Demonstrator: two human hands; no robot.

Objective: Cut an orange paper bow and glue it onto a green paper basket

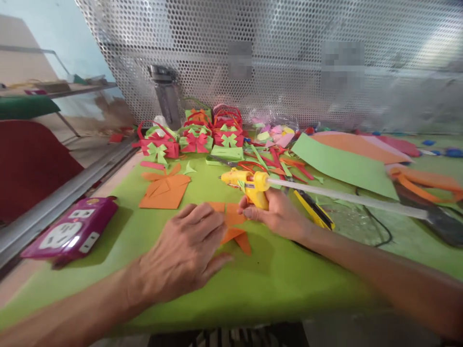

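Folded orange paper piece point(234, 226) lies flat on green table covering point(144, 250), mid-front, partly under left hand point(184, 250). Left fingers pressed together, flat on paper, pinning it. Right hand point(278, 214) wrapped round yellow hot-glue gun point(249, 185), nozzle pointing left, white glue stick point(347, 197) trailing right. Judgement: keep paper pinned, left fingertips clear of nozzle, glue in small dab at fold. Trigger finger hidden behind gun. Paper's left part covered by hand; folds hard to read. Purple power strip point(70, 231) sits far left.
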